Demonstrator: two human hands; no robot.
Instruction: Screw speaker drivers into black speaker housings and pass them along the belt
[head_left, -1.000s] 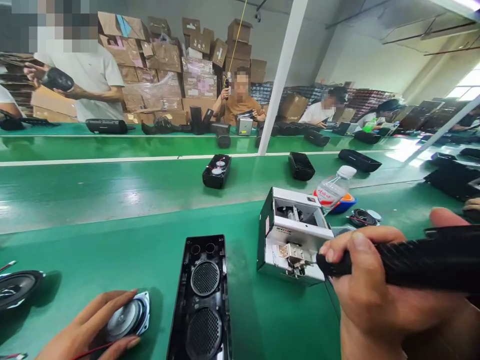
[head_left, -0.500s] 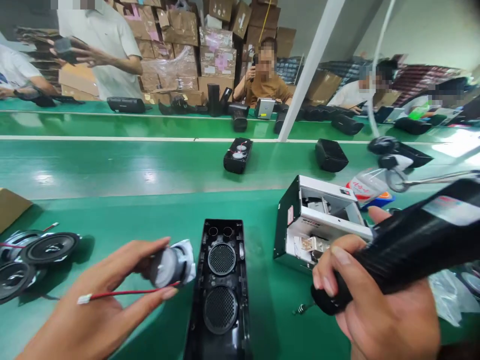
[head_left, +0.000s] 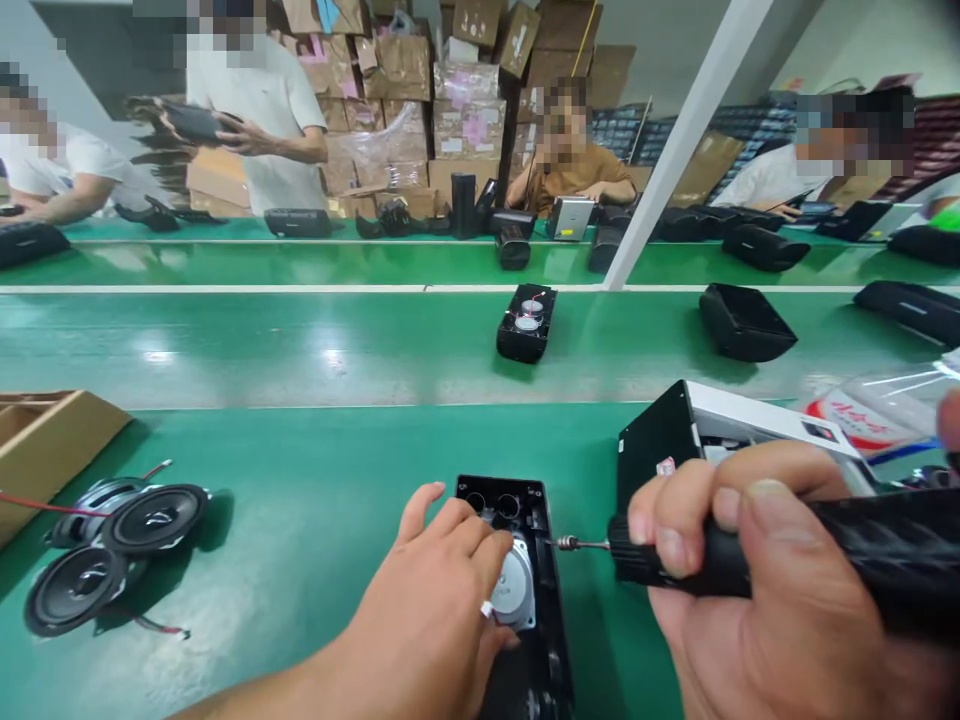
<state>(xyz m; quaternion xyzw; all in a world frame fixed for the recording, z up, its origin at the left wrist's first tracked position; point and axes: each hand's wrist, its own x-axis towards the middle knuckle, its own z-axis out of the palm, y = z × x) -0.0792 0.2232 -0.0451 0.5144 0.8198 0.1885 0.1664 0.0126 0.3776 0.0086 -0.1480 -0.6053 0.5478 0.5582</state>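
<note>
A black speaker housing (head_left: 541, 560) lies open on the green table in front of me. My left hand (head_left: 435, 600) rests over it, fingers curled on a silver-backed speaker driver (head_left: 514, 592) that sits in the housing. My right hand (head_left: 757, 590) is wrapped round a black electric screwdriver (head_left: 825, 550). Its bit (head_left: 581, 544) carries a screw and points left at the housing's right edge. Behind the screwdriver stands a white and black screw feeder box (head_left: 675, 440).
Three loose speaker drivers (head_left: 112, 540) with red wires lie at the left beside a cardboard box (head_left: 52, 440). A green conveyor (head_left: 300, 340) carries black speaker housings (head_left: 526, 322). Several people work across the line. A plastic bottle (head_left: 877, 410) lies at the right.
My left hand carried the driver from the table into the housing and now presses it down. The screwdriver left the feeder box and swung level, its tip toward the housing.
</note>
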